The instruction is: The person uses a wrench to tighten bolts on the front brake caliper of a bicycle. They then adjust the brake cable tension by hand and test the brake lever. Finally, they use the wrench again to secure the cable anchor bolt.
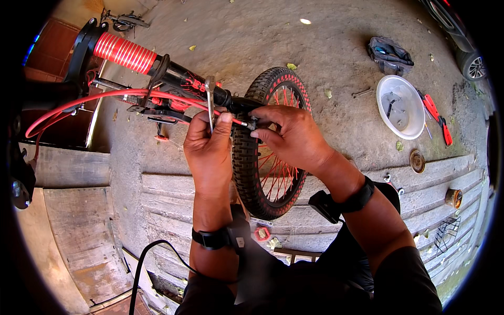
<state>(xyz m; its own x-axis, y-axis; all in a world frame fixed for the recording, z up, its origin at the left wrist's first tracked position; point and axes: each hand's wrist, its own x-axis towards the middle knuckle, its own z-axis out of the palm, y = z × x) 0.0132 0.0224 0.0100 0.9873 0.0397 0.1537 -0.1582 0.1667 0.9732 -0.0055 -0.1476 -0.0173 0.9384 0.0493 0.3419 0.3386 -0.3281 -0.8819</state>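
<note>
**Lettering Seen, No Words Legible**

Red, letter-like markings (194, 84) stood on the black bicycle tube (177, 75), too small and slanted to be read. A small pale patch (240, 242) on the left wrist strap (212, 239) showed no legible print. The can (450, 197) at right bore orange colouring, its wording equally unreadable.

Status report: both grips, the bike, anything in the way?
Left grip: holding silver wrench. Right grip: at dark fitting by front tire. Red cables run close by left grip.
</note>
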